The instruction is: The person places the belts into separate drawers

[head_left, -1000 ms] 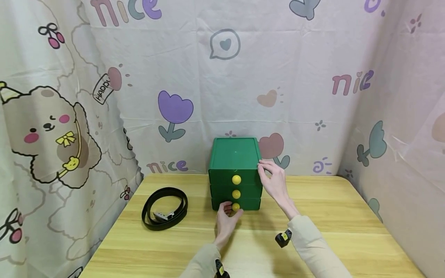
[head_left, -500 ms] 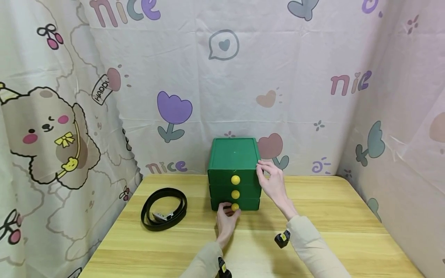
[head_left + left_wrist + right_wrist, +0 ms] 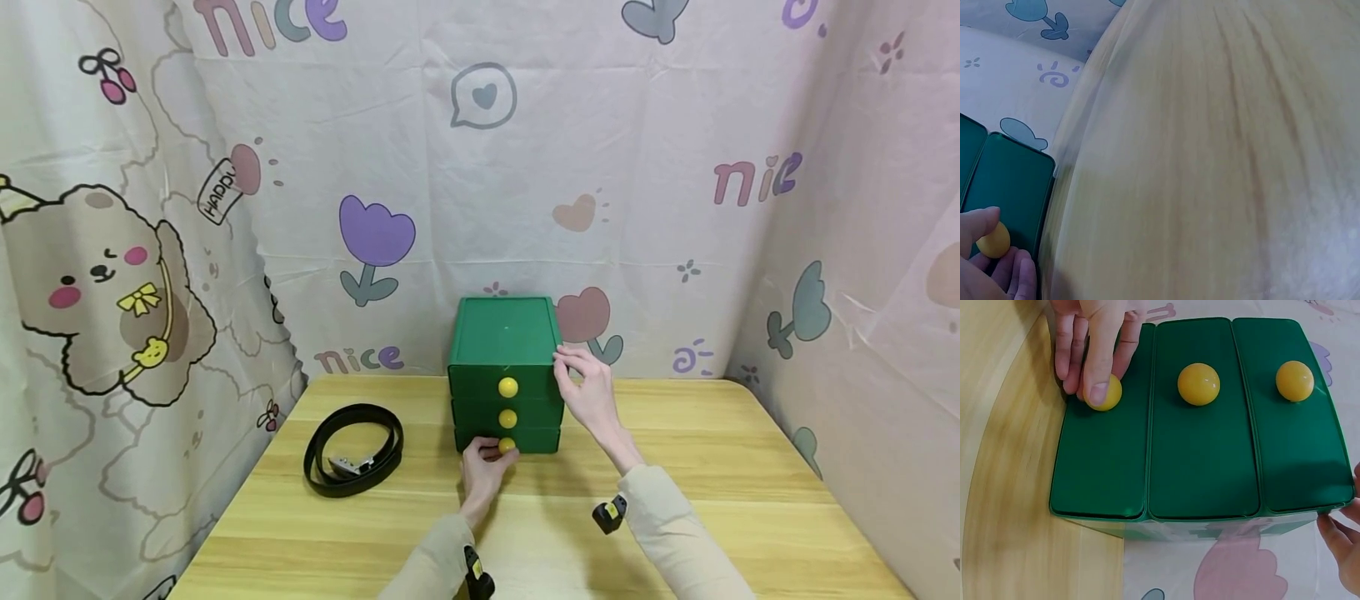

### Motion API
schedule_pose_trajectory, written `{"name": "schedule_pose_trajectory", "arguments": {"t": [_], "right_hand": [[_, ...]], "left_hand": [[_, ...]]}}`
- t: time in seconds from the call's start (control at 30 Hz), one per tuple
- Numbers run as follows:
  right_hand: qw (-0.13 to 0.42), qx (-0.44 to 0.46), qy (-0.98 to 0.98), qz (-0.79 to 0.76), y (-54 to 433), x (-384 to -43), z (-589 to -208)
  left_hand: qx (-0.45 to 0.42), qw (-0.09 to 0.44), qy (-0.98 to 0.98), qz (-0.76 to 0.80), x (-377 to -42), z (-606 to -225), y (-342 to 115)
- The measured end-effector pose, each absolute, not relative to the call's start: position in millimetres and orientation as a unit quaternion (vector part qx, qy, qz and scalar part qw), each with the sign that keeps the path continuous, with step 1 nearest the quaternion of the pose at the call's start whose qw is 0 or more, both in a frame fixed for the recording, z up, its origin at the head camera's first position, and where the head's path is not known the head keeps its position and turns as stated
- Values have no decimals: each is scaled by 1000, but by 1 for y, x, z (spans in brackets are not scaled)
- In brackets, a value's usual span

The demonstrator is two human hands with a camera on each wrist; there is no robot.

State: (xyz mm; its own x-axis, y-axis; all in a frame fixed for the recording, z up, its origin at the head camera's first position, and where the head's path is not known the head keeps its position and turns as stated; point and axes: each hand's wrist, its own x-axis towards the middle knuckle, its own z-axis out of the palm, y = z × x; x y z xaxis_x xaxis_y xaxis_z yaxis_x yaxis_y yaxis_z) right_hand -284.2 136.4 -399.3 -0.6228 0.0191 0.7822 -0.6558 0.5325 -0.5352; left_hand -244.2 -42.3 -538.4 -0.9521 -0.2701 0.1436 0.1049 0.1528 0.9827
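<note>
The left hand [image 3: 485,473], shifted slightly leftward, pinched the lowest round yellow knob [image 3: 507,446] at lower centre. The right hand [image 3: 588,389] gripped the green boxy cabinet [image 3: 504,333] by its corner; the bottom drawer [image 3: 1100,469] remained closed.

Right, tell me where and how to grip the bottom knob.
I'd pinch the bottom knob by its round sides, from the front: it is a ball standing out from the flat drawer front. With the table close below, left and right sides likely suit best. The left hand is on it now.
</note>
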Motion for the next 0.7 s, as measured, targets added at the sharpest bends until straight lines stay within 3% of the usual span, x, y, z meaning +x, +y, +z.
{"name": "schedule_pose_trajectory", "arguments": {"t": [0.7], "right_hand": [[366,200,-794,441,139,-284,-398]], "left_hand": [[29,121,-762,-636,-247,-537,-53]]}}
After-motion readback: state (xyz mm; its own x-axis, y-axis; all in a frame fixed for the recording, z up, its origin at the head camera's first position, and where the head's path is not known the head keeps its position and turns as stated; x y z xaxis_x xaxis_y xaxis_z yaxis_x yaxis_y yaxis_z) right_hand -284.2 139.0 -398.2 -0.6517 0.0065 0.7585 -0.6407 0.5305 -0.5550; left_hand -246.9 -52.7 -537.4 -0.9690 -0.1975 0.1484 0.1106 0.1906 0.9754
